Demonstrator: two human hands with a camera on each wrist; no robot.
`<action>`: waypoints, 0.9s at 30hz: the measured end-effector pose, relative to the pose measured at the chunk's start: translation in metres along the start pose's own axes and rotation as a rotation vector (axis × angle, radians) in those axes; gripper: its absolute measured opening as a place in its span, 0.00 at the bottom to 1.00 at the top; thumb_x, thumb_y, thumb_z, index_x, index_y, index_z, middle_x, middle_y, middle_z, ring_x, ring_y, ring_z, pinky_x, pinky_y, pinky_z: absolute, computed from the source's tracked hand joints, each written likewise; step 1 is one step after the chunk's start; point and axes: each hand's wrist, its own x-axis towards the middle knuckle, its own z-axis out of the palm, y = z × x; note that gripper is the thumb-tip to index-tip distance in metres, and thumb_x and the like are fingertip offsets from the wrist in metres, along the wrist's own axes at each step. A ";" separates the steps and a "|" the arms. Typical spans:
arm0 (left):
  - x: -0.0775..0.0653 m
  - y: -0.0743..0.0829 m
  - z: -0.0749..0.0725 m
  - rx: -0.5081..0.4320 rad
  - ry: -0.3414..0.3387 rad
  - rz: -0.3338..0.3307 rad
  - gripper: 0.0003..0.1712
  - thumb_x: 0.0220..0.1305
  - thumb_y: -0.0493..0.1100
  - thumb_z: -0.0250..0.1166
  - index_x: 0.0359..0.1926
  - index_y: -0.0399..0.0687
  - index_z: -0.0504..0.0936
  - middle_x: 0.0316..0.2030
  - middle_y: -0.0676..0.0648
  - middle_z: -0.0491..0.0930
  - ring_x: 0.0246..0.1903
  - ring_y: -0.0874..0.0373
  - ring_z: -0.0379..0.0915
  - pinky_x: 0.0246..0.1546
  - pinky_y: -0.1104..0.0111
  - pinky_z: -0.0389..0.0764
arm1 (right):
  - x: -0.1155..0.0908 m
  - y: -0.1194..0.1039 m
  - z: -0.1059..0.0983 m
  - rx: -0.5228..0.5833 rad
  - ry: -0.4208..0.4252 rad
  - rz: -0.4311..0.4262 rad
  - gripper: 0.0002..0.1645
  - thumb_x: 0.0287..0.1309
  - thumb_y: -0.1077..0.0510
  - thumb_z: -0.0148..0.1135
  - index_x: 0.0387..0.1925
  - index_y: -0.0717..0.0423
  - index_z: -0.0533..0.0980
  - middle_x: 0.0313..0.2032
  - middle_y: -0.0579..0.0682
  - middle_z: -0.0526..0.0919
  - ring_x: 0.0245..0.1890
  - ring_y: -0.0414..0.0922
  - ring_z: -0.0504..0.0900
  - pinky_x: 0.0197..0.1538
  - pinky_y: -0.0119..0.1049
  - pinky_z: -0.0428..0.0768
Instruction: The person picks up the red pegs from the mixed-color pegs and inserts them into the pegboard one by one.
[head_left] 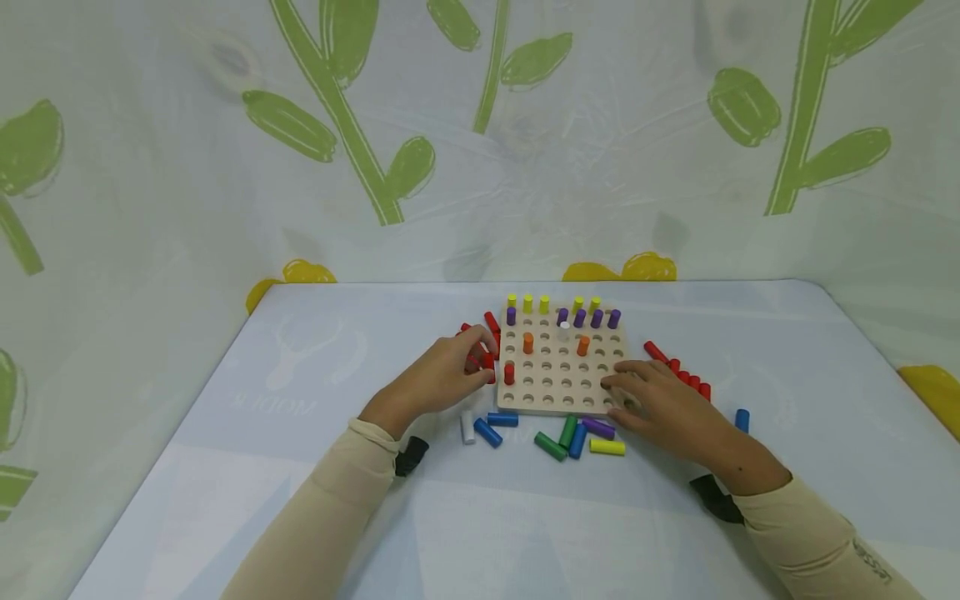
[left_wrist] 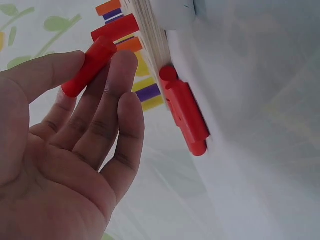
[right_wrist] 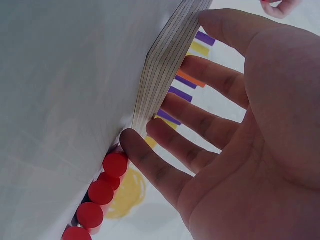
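A wooden pegboard (head_left: 537, 406) with rows of round holes lies on the table. Yellow pegs (head_left: 528, 303) and purple pegs (head_left: 580, 318) stand in its far rows; a white peg (head_left: 565, 331), two orange pegs (head_left: 528, 342) and one red peg (head_left: 509, 373) stand nearer. Beside the board's left edge my left hand (head_left: 438, 375) pinches a red peg (left_wrist: 90, 67) between thumb and fingers, tilted in the left wrist view. My right hand (head_left: 663, 408) touches the board's right front corner, its fingers (right_wrist: 207, 120) fairly straight and spread along the edge.
Red pegs (left_wrist: 187, 115) lie left of the board, and a row of red pegs (head_left: 682, 377) lies right of it. In front are loose blue (head_left: 502, 419), green (head_left: 551, 446), purple (head_left: 598, 428), yellow (head_left: 607, 447) and white pegs (head_left: 467, 427). Another blue peg (head_left: 742, 420) lies beyond my right wrist.
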 end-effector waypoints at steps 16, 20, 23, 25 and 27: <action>-0.003 0.008 0.002 0.058 -0.012 0.004 0.18 0.63 0.46 0.71 0.53 0.54 0.77 0.42 0.53 0.85 0.41 0.59 0.79 0.44 0.68 0.83 | 0.000 0.002 0.001 0.006 -0.014 0.005 0.29 0.59 0.47 0.71 0.60 0.51 0.78 0.63 0.60 0.75 0.65 0.61 0.70 0.56 0.58 0.80; -0.004 0.010 0.003 0.083 -0.013 0.005 0.17 0.61 0.46 0.73 0.50 0.55 0.79 0.41 0.53 0.86 0.39 0.60 0.80 0.41 0.70 0.83 | 0.000 0.002 0.001 0.003 -0.013 -0.002 0.29 0.59 0.48 0.70 0.60 0.51 0.78 0.63 0.60 0.75 0.65 0.61 0.70 0.56 0.57 0.80; -0.004 0.010 0.004 0.104 -0.015 0.012 0.18 0.59 0.47 0.74 0.49 0.54 0.81 0.40 0.53 0.86 0.39 0.60 0.80 0.42 0.70 0.83 | 0.000 0.002 0.001 0.001 -0.015 -0.006 0.29 0.59 0.48 0.70 0.60 0.51 0.78 0.63 0.60 0.75 0.65 0.62 0.70 0.56 0.57 0.80; -0.004 0.011 0.004 0.110 -0.018 0.011 0.18 0.59 0.47 0.74 0.49 0.55 0.81 0.40 0.54 0.86 0.39 0.60 0.80 0.43 0.69 0.83 | 0.000 0.002 0.001 0.001 -0.014 -0.006 0.29 0.59 0.48 0.70 0.60 0.51 0.78 0.63 0.60 0.75 0.65 0.62 0.70 0.56 0.57 0.80; -0.004 0.010 0.005 0.115 -0.024 0.017 0.18 0.59 0.47 0.74 0.49 0.55 0.81 0.40 0.54 0.86 0.39 0.60 0.80 0.43 0.69 0.83 | 0.000 0.002 0.001 0.002 -0.011 -0.009 0.29 0.59 0.47 0.70 0.60 0.51 0.78 0.63 0.60 0.75 0.65 0.61 0.70 0.56 0.57 0.80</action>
